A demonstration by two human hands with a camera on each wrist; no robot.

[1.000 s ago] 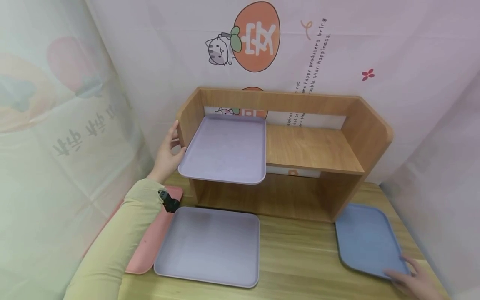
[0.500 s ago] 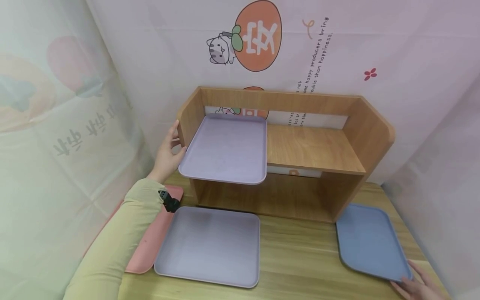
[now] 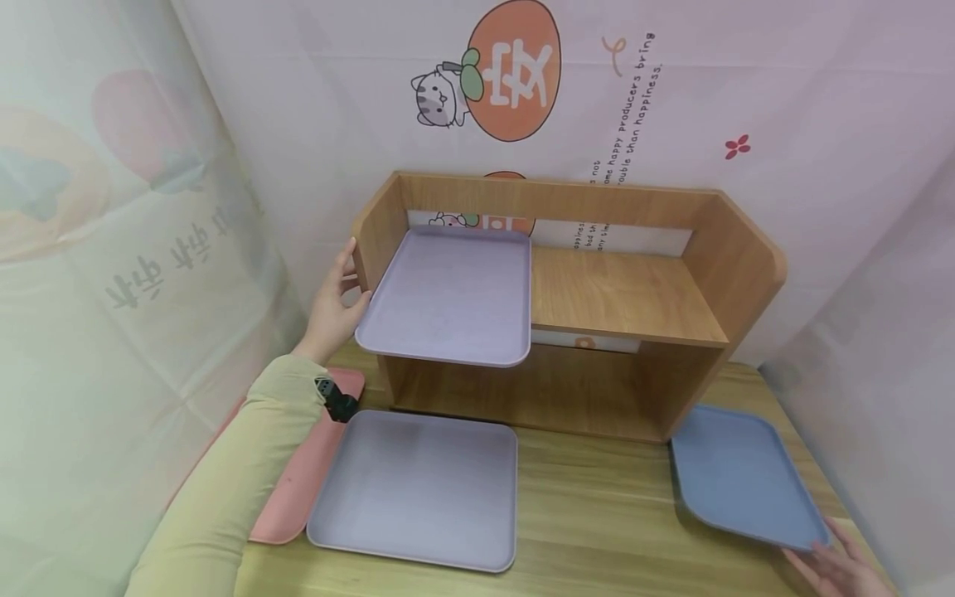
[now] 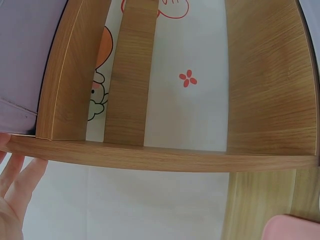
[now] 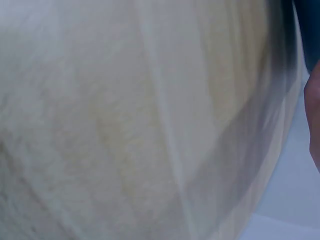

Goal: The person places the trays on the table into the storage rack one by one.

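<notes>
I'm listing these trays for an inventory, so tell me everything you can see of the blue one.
The blue tray is plain, with rounded corners and a low raised rim; it looks like matte plastic. It lies to the right of the wooden shelf, which hides its far left corner; whether they touch is unclear. The right hand grips its near right corner, and that near end seems tilted up off the table.
</notes>
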